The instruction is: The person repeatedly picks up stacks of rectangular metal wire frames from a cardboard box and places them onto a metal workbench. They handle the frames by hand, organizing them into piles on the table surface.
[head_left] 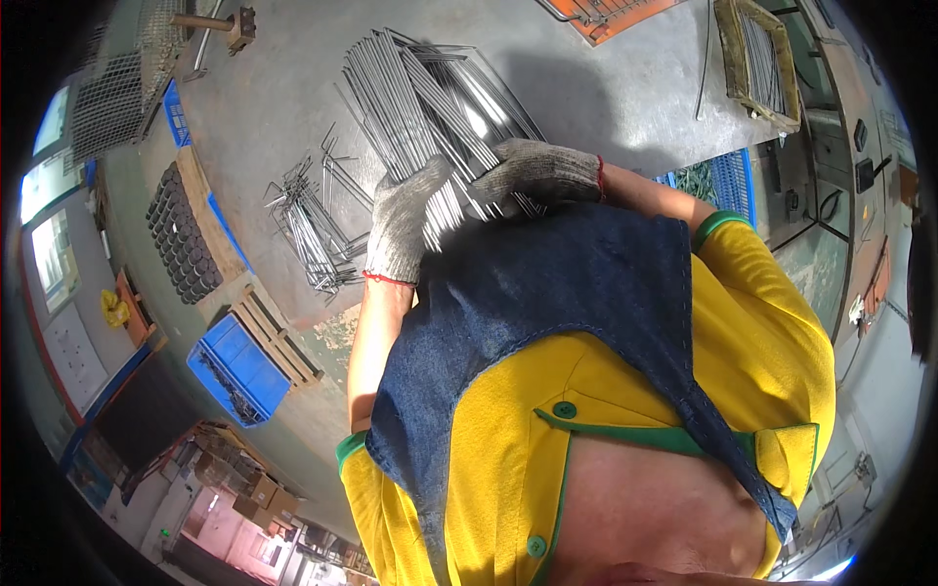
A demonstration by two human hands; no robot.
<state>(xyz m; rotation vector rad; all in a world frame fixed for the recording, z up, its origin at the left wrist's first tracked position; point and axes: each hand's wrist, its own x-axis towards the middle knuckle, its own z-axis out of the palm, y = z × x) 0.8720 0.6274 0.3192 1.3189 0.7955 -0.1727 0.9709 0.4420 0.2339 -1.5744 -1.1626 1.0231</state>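
Note:
Both of my hands wear grey knit gloves with red cuffs. My left hand [405, 223] and my right hand [542, 171] are closed around the near end of a thick bundle of long bent steel wire rods [420, 93]. The bundle fans out away from me over a grey metal worktable [606, 88]. A smaller heap of bent wire pieces [313, 220] lies on the table just left of my left hand. My yellow shirt and blue denim apron fill the lower middle of the view and hide the near table edge.
A blue plastic crate [234, 366] and wooden pallets [278, 337] sit on the floor at the left, beside a pallet of dark round parts [184, 234]. A rectangular frame with wires [757, 59] lies at the table's far right. An orange tray [606, 15] sits at the top edge.

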